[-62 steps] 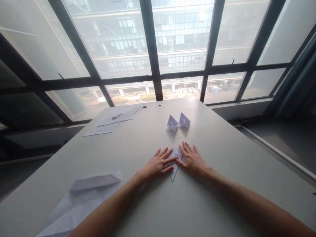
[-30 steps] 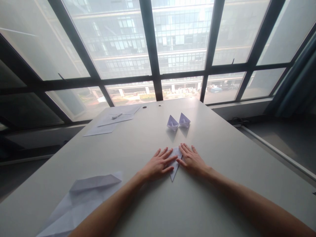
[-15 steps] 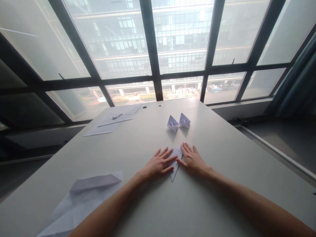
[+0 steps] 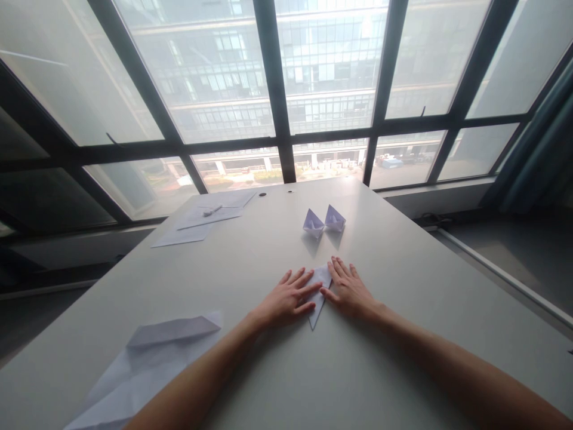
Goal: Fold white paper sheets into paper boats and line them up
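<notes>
A folded piece of white paper (image 4: 319,313) lies flat on the table, its pointed end toward me. My left hand (image 4: 290,295) rests spread over its left side, covering part of it. My right hand (image 4: 348,289) lies flat along its right edge, with fingers stretched out away from me and the thumb on the paper. Just beyond the hands stand two folded paper boats, the left paper boat (image 4: 313,225) and the right paper boat (image 4: 335,220), side by side.
The white table (image 4: 425,286) reaches to the windows. A creased paper sheet (image 4: 156,364) lies at the front left, partly behind my left forearm. Several flat paper sheets (image 4: 188,234) lie at the far left, with a small white item (image 4: 212,210) on top.
My right fingers have shifted very slightly away from me along the paper's edge. Otherwise the hands, folded paper and boats look the same.
</notes>
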A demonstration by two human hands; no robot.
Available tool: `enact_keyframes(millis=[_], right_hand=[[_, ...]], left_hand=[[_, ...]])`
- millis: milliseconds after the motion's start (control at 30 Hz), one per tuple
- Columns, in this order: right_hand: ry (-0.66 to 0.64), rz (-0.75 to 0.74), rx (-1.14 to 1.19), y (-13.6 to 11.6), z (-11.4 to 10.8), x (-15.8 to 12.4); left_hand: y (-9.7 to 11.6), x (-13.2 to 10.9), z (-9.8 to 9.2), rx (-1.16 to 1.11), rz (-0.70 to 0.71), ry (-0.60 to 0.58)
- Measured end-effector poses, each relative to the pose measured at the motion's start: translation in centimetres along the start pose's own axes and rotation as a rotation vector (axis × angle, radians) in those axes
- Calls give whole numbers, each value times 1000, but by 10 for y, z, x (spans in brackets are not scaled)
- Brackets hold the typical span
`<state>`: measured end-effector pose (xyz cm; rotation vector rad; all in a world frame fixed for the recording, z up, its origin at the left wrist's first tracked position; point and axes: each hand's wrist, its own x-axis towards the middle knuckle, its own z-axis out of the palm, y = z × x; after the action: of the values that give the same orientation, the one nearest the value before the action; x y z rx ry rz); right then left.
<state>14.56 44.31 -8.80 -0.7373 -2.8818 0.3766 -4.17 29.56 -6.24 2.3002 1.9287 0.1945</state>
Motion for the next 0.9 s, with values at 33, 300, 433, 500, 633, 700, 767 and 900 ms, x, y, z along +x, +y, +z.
enact_keyframes(millis=[33, 300, 433, 500, 633, 700, 767, 900], right_hand=[[-1, 1, -1, 0, 0, 0], [-17, 10, 13, -1, -1, 0], [-35, 17, 19, -1, -2, 0], [-32, 21, 15, -1, -2, 0], [-41, 23, 7, -2, -2, 0], [-51, 25, 5, -2, -2, 0], [-52, 25, 5, -2, -3, 0], [-51, 21, 3, -3, -4, 0]], left_hand=[[0, 0, 0, 1, 1, 0], [0, 0, 0, 1, -4, -2], [0, 0, 1, 0, -4, -2], [0, 0, 0, 2, -4, -1], [0, 0, 0, 11, -5, -5], [0, 0, 0, 12, -8, -8], [0, 0, 1, 10, -16, 6], [-1, 0, 4, 30, -17, 25]])
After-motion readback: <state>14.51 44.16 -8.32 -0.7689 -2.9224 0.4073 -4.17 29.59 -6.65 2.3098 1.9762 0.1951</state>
